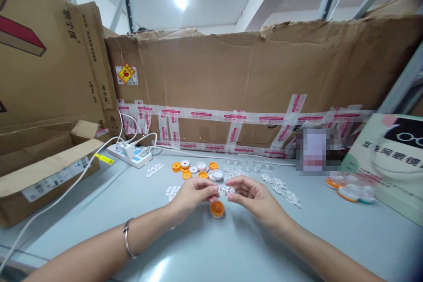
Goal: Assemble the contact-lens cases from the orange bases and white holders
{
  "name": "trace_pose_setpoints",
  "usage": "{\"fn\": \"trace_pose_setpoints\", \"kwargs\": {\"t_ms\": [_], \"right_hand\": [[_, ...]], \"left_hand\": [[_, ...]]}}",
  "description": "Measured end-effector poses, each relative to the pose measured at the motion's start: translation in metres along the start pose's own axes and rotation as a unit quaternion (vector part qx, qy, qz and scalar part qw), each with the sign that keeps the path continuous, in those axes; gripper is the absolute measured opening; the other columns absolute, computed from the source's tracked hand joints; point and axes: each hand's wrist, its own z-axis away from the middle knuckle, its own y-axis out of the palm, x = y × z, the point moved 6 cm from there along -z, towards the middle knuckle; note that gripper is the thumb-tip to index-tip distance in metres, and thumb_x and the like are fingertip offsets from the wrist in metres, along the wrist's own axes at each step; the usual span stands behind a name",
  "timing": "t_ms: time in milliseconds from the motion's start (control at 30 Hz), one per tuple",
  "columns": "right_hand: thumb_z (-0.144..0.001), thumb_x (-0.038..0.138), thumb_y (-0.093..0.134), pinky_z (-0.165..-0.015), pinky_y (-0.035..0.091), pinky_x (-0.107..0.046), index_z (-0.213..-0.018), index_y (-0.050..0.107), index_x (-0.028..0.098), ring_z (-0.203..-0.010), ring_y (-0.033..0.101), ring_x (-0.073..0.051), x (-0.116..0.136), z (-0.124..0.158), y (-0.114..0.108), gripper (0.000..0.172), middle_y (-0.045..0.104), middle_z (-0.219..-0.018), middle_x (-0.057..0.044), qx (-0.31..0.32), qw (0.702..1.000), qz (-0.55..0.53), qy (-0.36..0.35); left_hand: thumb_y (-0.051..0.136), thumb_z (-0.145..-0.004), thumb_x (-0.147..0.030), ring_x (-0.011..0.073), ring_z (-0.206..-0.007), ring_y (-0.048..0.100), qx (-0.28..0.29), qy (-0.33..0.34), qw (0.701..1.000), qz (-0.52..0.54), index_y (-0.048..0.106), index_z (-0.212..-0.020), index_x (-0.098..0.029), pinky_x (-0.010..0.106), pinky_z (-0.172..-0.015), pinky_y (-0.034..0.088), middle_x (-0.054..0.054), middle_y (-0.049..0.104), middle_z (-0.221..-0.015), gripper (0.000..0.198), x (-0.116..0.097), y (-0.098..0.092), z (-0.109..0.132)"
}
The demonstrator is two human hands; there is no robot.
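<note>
Between both hands is a small white openwork plastic part point(230, 190), spoked like a wheel. My right hand point(248, 194) pinches it between thumb and fingertips. My left hand point(194, 194) is closed at the other side of it, thumb pressed on the fingers, with a pale piece partly hidden at the tips. Just below the hands an orange round cup with a white base point(217, 209) sits on the table. Behind them lie several orange discs point(176, 167) and white round cups point(215, 175). Small white pieces point(172, 192) lie beside my left wrist.
White openwork parts point(287, 194) are spread on the right, with clear cups point(254, 163) behind. Finished-looking round pieces point(352, 189) lie farther right by a printed box point(386, 163). A power strip point(130, 154) with cables and an open carton point(49, 172) stand left. Cardboard point(211, 75) walls the back.
</note>
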Motion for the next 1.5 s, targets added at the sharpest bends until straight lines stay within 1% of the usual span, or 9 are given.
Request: {"fn": "trace_pose_setpoints", "kwargs": {"t_ms": [233, 367, 467, 567, 700, 833, 1033, 1200, 1500], "right_hand": [[-0.06, 0.032, 0.07, -0.063, 0.047, -0.029, -0.078, 0.066, 0.02, -0.062, 0.057, -0.015, 0.002, 0.004, -0.001, 0.022, 0.062, -0.063, 0.001, -0.04, 0.997, 0.053, -0.04], [-0.062, 0.03, 0.07, -0.063, 0.046, -0.028, -0.074, 0.07, 0.022, -0.062, 0.054, -0.013, 0.013, 0.005, -0.002, 0.015, 0.058, -0.073, 0.0, -0.064, 0.982, 0.118, -0.131], [-0.062, 0.03, 0.07, -0.066, 0.047, -0.028, -0.074, 0.07, 0.022, -0.072, 0.057, -0.016, 0.012, 0.005, 0.001, 0.014, 0.059, -0.081, -0.003, -0.055, 0.981, 0.112, -0.147], [-0.062, 0.031, 0.071, -0.072, 0.048, -0.03, -0.072, 0.069, 0.021, -0.08, 0.06, -0.018, 0.006, 0.003, 0.004, 0.015, 0.064, -0.082, -0.003, -0.033, 0.99, 0.076, -0.118], [-0.063, 0.033, 0.071, -0.073, 0.049, -0.032, -0.073, 0.065, 0.02, -0.074, 0.064, -0.018, -0.001, 0.003, 0.009, 0.018, 0.068, -0.074, -0.002, 0.007, 0.998, 0.034, -0.054], [-0.063, 0.034, 0.071, -0.071, 0.048, -0.031, -0.072, 0.063, 0.019, -0.072, 0.064, -0.018, -0.001, 0.005, 0.011, 0.019, 0.069, -0.072, -0.001, 0.018, 0.999, 0.027, -0.036], [-0.059, 0.03, 0.072, -0.065, 0.044, -0.029, -0.067, 0.053, 0.018, -0.067, 0.059, -0.016, -0.006, 0.003, 0.008, 0.023, 0.064, -0.067, 0.0, 0.02, 0.999, 0.045, -0.011], [-0.053, 0.028, 0.075, -0.059, 0.04, -0.025, -0.062, 0.048, 0.019, -0.059, 0.052, -0.012, -0.008, 0.001, 0.007, 0.03, 0.055, -0.06, 0.005, 0.015, 0.999, 0.033, 0.006], [-0.048, 0.027, 0.077, -0.052, 0.035, -0.023, -0.059, 0.045, 0.019, -0.053, 0.049, -0.01, -0.01, 0.003, 0.009, 0.035, 0.05, -0.054, 0.007, 0.032, 0.998, 0.028, 0.036]], "left_hand": [[0.072, -0.059, -0.039, 0.0091, -0.058, 0.054, 0.019, 0.003, 1.0, 0.013, 0.067, -0.073, -0.01, 0.021, -0.062, 0.044, 0.002, 0.061, -0.064, 0.032, 0.002, 0.003, 0.0], [0.072, -0.061, -0.039, 0.0093, -0.059, 0.054, 0.021, 0.005, 1.0, 0.018, 0.068, -0.074, -0.011, 0.021, -0.063, 0.044, 0.002, 0.061, -0.064, 0.032, 0.001, 0.005, 0.001], [0.072, -0.059, -0.039, 0.0096, -0.058, 0.054, 0.025, 0.004, 1.0, 0.019, 0.068, -0.073, -0.011, 0.021, -0.062, 0.044, 0.002, 0.061, -0.063, 0.032, -0.001, 0.006, 0.002], [0.073, -0.059, -0.038, 0.0093, -0.057, 0.054, 0.029, 0.007, 0.999, 0.015, 0.067, -0.07, -0.011, 0.021, -0.061, 0.044, 0.002, 0.062, -0.063, 0.03, -0.003, 0.008, 0.003], [0.071, -0.061, -0.039, 0.0091, -0.055, 0.053, 0.039, 0.018, 0.999, 0.012, 0.067, -0.069, -0.011, 0.021, -0.059, 0.044, 0.002, 0.062, -0.06, 0.029, -0.004, 0.009, 0.004], [0.071, -0.061, -0.039, 0.0097, -0.053, 0.053, 0.037, 0.025, 0.999, -0.001, 0.067, -0.068, -0.01, 0.022, -0.058, 0.045, 0.002, 0.061, -0.057, 0.029, -0.005, 0.01, 0.005], [0.069, -0.061, -0.03, 0.0131, -0.056, 0.059, 0.007, 0.021, 0.999, -0.034, 0.066, -0.066, -0.011, 0.025, -0.06, 0.047, 0.003, 0.064, -0.058, 0.02, -0.007, 0.01, 0.007], [0.071, -0.056, -0.02, 0.0155, -0.068, 0.063, 0.019, 0.013, 1.0, -0.021, 0.062, -0.077, -0.012, 0.03, -0.07, 0.049, 0.002, 0.066, -0.07, 0.024, -0.009, 0.012, 0.009], [0.068, -0.06, -0.017, 0.0147, -0.065, 0.063, 0.031, 0.034, 0.997, -0.055, 0.06, -0.08, -0.012, 0.029, -0.068, 0.048, 0.002, 0.066, -0.068, 0.022, -0.007, 0.013, 0.011]]}}
